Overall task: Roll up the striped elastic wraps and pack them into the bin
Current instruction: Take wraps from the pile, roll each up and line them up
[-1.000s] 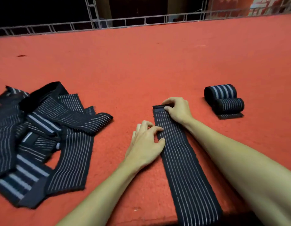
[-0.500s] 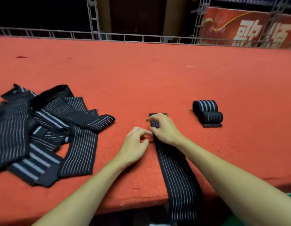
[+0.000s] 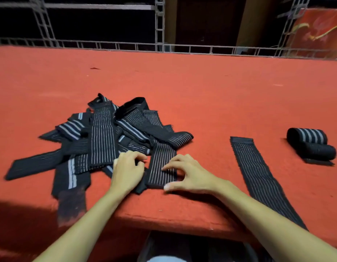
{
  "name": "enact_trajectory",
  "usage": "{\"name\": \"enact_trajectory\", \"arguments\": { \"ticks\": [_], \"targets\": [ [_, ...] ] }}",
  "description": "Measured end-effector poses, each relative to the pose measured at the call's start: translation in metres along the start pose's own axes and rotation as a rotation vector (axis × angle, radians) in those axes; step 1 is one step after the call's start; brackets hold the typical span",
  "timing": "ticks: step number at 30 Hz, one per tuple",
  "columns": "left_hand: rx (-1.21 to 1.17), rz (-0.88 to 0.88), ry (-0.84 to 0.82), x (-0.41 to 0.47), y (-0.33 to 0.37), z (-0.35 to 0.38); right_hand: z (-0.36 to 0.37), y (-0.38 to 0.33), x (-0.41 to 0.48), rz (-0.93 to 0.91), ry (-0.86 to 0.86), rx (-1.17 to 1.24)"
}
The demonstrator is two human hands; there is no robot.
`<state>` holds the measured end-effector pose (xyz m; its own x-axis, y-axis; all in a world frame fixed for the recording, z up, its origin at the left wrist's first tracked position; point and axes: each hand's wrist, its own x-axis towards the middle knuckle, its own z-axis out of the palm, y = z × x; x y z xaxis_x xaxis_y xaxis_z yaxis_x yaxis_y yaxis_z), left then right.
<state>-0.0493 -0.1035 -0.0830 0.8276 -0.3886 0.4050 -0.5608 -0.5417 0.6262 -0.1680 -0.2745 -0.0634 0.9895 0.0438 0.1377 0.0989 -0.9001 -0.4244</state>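
Your left hand (image 3: 128,172) curls its fingers on the left edge of one striped wrap (image 3: 161,167) at the pile's (image 3: 107,137) five o'clock side, and your right hand (image 3: 190,176) spreads its fingers on top, likely to pull it free for rolling; no bin shows.

Bare red table (image 3: 201,103) lies open between the wrap pile (image 3: 107,140), flat wrap (image 3: 258,173) and rolled wraps (image 3: 313,146).
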Motion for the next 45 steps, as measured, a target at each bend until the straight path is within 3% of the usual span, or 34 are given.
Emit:
{"name": "enact_trajectory", "arguments": {
  "ticks": [3, 7, 14, 20, 26, 28, 32, 36, 39, 45],
  "targets": [
    [0.014, -0.014, -0.045, 0.004, -0.001, 0.001, 0.008, 0.005, 0.003, 0.010, 0.003, -0.019],
    [0.055, 0.003, -0.074, 0.003, 0.002, 0.002, 0.006, 0.017, 0.005, -0.031, 0.208, 0.124],
    [0.071, 0.068, -0.056, -0.005, 0.006, 0.000, -0.038, 0.024, -0.023, 0.125, 0.321, 0.396],
    [0.056, 0.286, -0.047, -0.012, 0.015, 0.003, -0.068, 0.036, -0.056, 0.277, 0.122, 0.217],
    [0.135, 0.448, -0.062, -0.008, 0.023, 0.012, -0.083, 0.039, -0.072, 0.283, -0.242, -0.093],
    [0.150, 0.526, -0.059, -0.002, 0.029, 0.014, -0.083, 0.037, -0.070, 0.300, -0.276, -0.113],
    [0.223, 0.653, -0.216, 0.016, 0.044, 0.022, -0.079, 0.031, -0.057, 0.385, -0.160, -0.087],
    [0.359, 0.635, -0.364, 0.035, 0.052, 0.038, -0.071, 0.050, -0.044, 0.423, 0.061, -0.207],
    [0.342, 0.548, -0.438, 0.040, 0.052, 0.046, -0.064, 0.065, -0.036, 0.486, 0.121, -0.154],
    [0.144, 0.427, -0.348, 0.035, 0.052, 0.046, -0.056, 0.070, -0.015, 0.488, 0.157, 0.137]
  ]
}}
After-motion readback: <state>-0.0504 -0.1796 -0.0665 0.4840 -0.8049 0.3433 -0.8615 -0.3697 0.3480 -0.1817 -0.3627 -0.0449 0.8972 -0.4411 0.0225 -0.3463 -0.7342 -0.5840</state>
